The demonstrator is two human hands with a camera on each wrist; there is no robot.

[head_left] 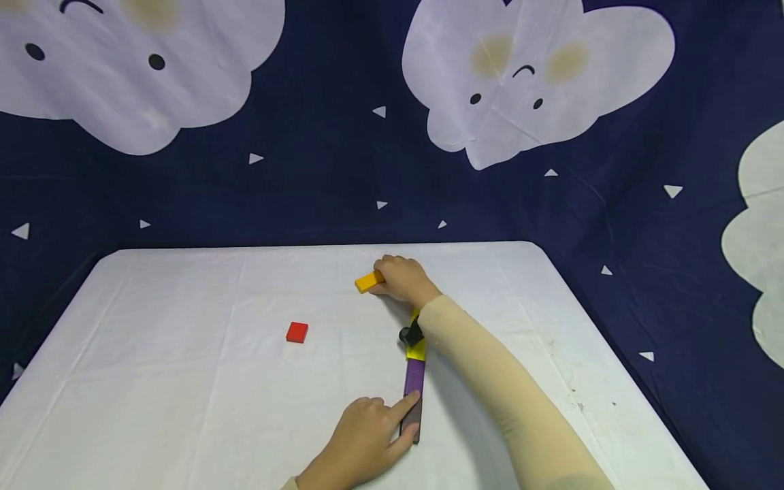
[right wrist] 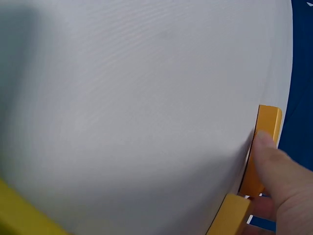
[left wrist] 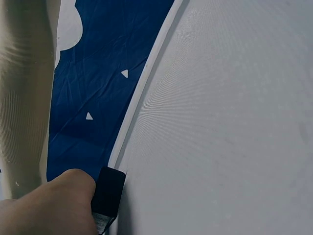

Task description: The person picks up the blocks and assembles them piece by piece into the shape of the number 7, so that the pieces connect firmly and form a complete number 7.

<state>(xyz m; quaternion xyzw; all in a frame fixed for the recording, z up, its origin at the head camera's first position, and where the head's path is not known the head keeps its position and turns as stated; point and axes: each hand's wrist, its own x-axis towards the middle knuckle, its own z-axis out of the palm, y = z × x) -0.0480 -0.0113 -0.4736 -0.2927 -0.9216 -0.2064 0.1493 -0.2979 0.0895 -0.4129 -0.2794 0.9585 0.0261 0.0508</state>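
Note:
In the head view, my right hand [head_left: 404, 280] grips an orange block [head_left: 369, 281] towards the back of the white table. The right wrist view shows the thumb [right wrist: 279, 171] on that block, with another orange block [right wrist: 229, 215] close by. My left hand [head_left: 364, 435] rests its extended index finger and thumb on a dark block [head_left: 410, 420] near the front. Beyond it, in a line, lie a purple block [head_left: 414, 376] and a yellow piece [head_left: 416, 351]. The right forearm and wrist camera partly hide the yellow part.
A red block [head_left: 297, 332] lies apart, left of the line. The white-covered table [head_left: 153, 354] ends at a dark blue cloth [head_left: 318, 184] printed with clouds and small triangles. My right sleeve [head_left: 508, 388] stretches over the table's right side.

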